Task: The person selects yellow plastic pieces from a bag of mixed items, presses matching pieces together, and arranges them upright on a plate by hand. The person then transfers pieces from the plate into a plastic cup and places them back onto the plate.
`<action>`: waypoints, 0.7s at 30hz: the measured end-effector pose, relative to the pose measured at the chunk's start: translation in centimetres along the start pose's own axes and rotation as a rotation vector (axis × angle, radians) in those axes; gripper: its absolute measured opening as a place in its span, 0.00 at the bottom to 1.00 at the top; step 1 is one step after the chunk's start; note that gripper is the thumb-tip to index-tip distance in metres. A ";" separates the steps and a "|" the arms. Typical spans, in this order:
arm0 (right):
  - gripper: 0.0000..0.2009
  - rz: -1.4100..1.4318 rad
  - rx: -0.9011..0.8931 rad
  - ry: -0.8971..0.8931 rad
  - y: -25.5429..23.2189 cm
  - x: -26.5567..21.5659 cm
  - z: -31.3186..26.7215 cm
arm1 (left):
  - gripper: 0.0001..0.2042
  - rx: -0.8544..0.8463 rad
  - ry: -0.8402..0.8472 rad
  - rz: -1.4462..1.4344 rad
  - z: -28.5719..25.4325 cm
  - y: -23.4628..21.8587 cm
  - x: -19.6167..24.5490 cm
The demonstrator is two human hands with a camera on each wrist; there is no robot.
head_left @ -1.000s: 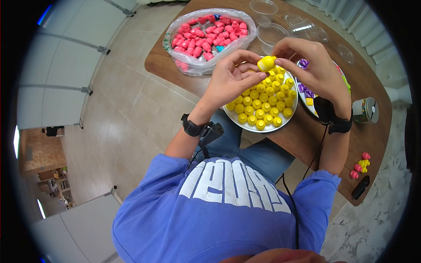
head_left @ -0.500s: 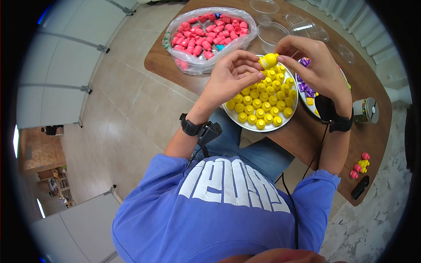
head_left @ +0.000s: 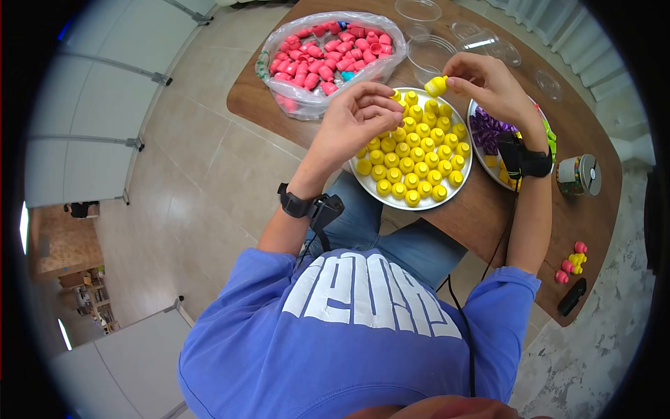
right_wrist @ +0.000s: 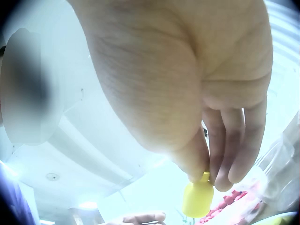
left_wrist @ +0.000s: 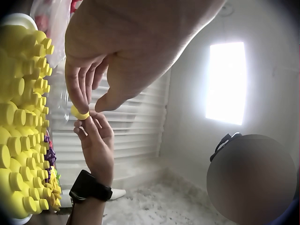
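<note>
My right hand [head_left: 492, 84] pinches a small yellow bottle [head_left: 436, 86] by its neck, between thumb and fingertips, above the far edge of a white plate [head_left: 421, 207]. In the right wrist view the bottle [right_wrist: 198, 200] hangs below the fingertips. My left hand [head_left: 356, 126] is over the plate's left side, its fingers relaxed and loosely bent with nothing between them; a gap shows between thumb and fingers in the left wrist view. Closely packed yellow bottles [head_left: 421, 170] stand upright on the plate, caps up.
A clear plastic bag [head_left: 314, 108] of pink bottles [head_left: 314, 52] lies at the back left. Clear plastic containers [head_left: 433, 54] stand behind the plate. To the right are purple-wrapped pieces [head_left: 488, 131] on a second plate, a jar [head_left: 578, 174], loose bottles [head_left: 576, 262] and a black object [head_left: 572, 297].
The left hand has let go of the yellow bottle and moved slightly left. My right hand has drawn the bottle away, up and to the right, so the hands are further apart.
</note>
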State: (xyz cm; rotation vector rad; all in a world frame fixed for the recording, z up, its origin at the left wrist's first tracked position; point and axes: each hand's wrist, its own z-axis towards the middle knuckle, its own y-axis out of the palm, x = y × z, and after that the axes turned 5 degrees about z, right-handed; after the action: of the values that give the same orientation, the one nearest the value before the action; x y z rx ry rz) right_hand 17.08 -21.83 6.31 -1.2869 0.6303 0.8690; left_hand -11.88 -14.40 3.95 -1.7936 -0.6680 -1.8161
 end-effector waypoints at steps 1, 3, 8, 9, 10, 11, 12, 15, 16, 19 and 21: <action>0.10 0.023 -0.007 0.026 0.0 0.6 0.1 | 0.21 0.005 -0.003 -0.003 -0.1 -0.1 0.0; 0.10 0.045 -0.016 0.053 -0.1 1.7 0.3 | 0.20 0.008 -0.016 -0.025 -0.3 -0.4 0.1; 0.07 -0.042 0.023 0.051 0.5 3.3 0.5 | 0.20 0.021 -0.026 -0.036 -1.2 -1.1 0.3; 0.07 -0.041 0.021 0.052 0.8 3.5 0.5 | 0.20 0.027 -0.029 -0.031 -1.3 -1.3 0.3; 0.07 -0.077 0.046 0.050 1.0 3.6 0.6 | 0.19 0.032 -0.031 -0.026 -1.4 -1.5 0.3; 0.06 -0.113 0.069 0.048 1.3 3.5 0.7 | 0.19 0.033 -0.031 -0.028 -1.5 -1.6 0.4; 0.06 -0.114 0.067 0.048 1.5 3.4 0.7 | 0.19 0.042 -0.036 -0.009 -1.6 -1.7 0.5; 0.07 -0.170 0.095 0.043 2.3 2.9 0.8 | 0.19 0.053 -0.035 0.006 -2.0 -1.9 0.8; 0.07 -0.222 0.090 0.037 2.5 2.8 0.8 | 0.19 0.054 -0.032 0.005 -2.0 -2.0 0.8; 0.07 -0.286 0.066 0.028 3.3 2.2 0.9 | 0.20 0.062 -0.019 -0.001 -2.2 -2.1 0.8; 0.07 -0.297 0.044 0.025 3.6 2.0 0.9 | 0.19 0.063 -0.016 -0.004 -2.3 -2.2 0.8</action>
State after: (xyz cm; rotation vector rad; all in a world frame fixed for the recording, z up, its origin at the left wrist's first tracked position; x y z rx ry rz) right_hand 15.12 -20.31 2.85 -1.3128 0.4600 0.5922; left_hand -15.10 -14.28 4.75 -1.7689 -0.7271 -1.7651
